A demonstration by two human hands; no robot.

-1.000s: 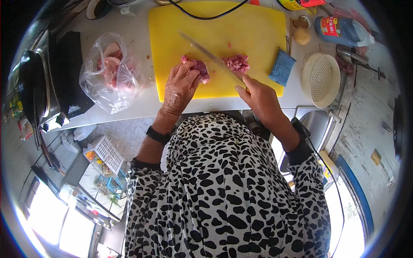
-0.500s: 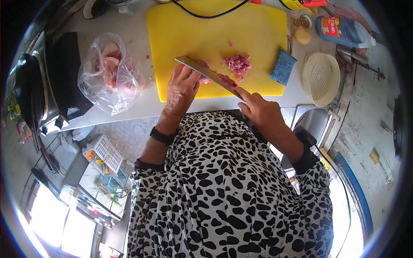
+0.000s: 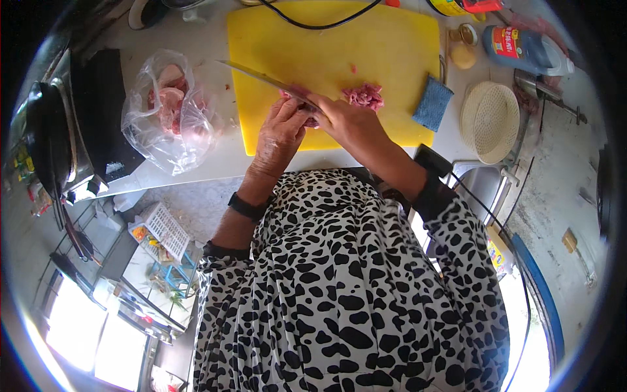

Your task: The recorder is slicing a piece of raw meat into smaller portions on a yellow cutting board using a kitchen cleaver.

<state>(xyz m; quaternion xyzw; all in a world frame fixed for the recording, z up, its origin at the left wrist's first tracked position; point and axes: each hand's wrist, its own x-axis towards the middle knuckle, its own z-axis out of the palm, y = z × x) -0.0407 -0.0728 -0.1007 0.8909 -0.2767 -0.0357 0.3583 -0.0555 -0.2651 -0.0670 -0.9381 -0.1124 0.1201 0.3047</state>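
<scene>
My right hand (image 3: pixel 356 124) is closed round the handle of a long knife (image 3: pixel 256 74), whose blade points to the far left over the yellow cutting board (image 3: pixel 392 46). Close beside it, my left hand (image 3: pixel 277 134) has its fingers curled together on a piece of raw meat (image 3: pixel 311 122) near the board's front edge. The hands and blade hide much of this piece. Just right of my right hand lies a small heap of cut pink meat (image 3: pixel 366 96), with a tiny scrap beyond it.
A clear plastic bag (image 3: pixel 173 140) of raw meat lies left of the board. A blue sponge (image 3: pixel 432 103) rests on the board's right edge, beside a cream basket (image 3: pixel 490 124). A large bottle (image 3: pixel 522 49) lies farther back. A black cable (image 3: pixel 320 26) crosses the board's far side.
My right hand has moved left and away from me, bringing the knife with it. The blade now reaches past the board's left edge. My left hand stays nearly in place on the meat.
</scene>
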